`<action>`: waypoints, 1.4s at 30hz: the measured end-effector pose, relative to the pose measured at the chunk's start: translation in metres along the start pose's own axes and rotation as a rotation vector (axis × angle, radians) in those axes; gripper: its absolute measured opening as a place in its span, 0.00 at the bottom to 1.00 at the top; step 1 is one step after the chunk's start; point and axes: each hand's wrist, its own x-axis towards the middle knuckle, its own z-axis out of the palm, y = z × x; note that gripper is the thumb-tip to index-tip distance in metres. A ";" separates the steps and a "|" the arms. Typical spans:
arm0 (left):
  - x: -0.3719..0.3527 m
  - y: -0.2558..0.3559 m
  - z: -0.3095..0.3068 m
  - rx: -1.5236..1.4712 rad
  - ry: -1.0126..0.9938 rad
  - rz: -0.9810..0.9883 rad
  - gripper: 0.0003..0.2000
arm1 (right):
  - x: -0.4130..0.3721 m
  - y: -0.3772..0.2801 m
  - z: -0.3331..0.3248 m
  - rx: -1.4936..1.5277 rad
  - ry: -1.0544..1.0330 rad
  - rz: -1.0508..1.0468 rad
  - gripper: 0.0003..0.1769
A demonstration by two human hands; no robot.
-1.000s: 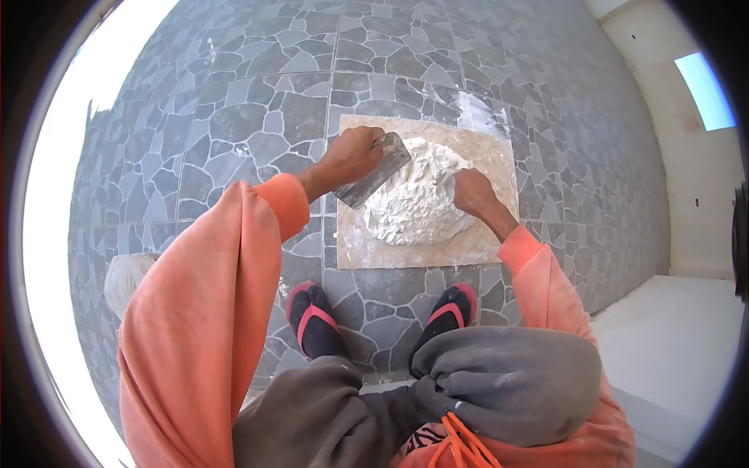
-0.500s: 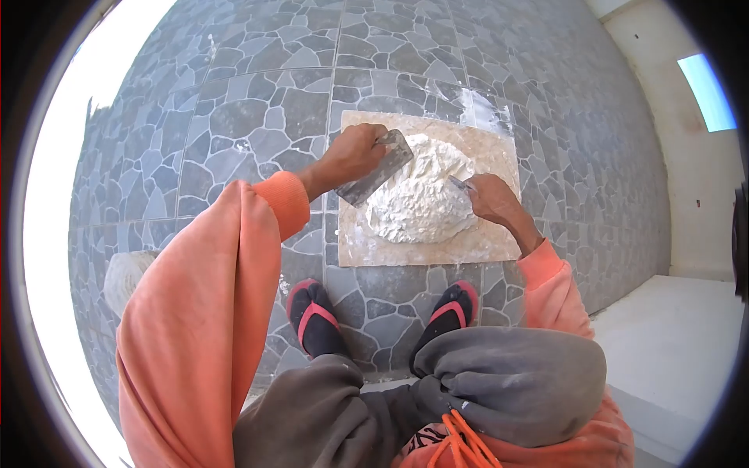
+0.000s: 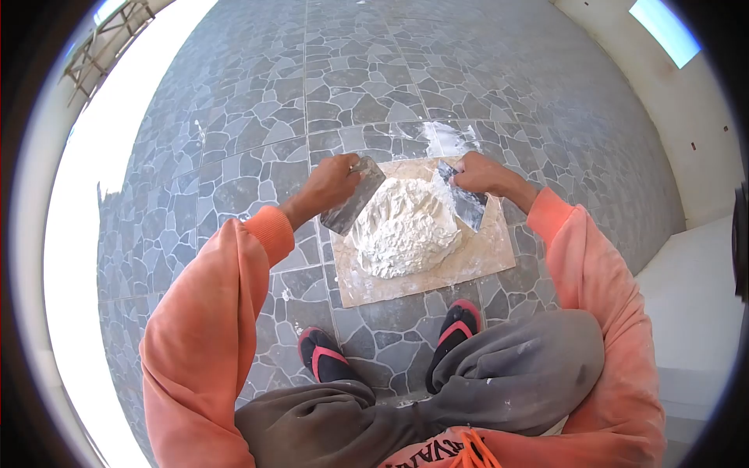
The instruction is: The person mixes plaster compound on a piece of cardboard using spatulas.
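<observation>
A heap of thick white paste [image 3: 407,230], like putty or plaster, lies on a tan board [image 3: 488,265] on the floor. At its left edge, my left hand [image 3: 334,184] is closed on a wide flat metal scraper [image 3: 356,204], its blade slanting along the heap. My right hand [image 3: 485,173] grips a putty knife [image 3: 467,204] at the heap's upper right. White smears show on that blade, which points down toward the board's right side. The handles are mostly hidden by my fingers.
Grey stone-patterned tiles [image 3: 257,187] surround the board, with a white smear [image 3: 449,139] just beyond it. My feet in sandals [image 3: 324,355] stand close to the near edge. A pale wall [image 3: 647,101] and a white ledge [image 3: 698,288] are on the right.
My right hand has moved away from over the heap to its upper right, and its blade now shows broadside. The left hand's scraper stays at the left edge. The view has tilted up.
</observation>
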 end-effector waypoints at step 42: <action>-0.095 0.089 0.035 0.372 -0.245 -0.082 0.14 | -0.065 -0.015 0.028 -0.087 0.261 -0.336 0.16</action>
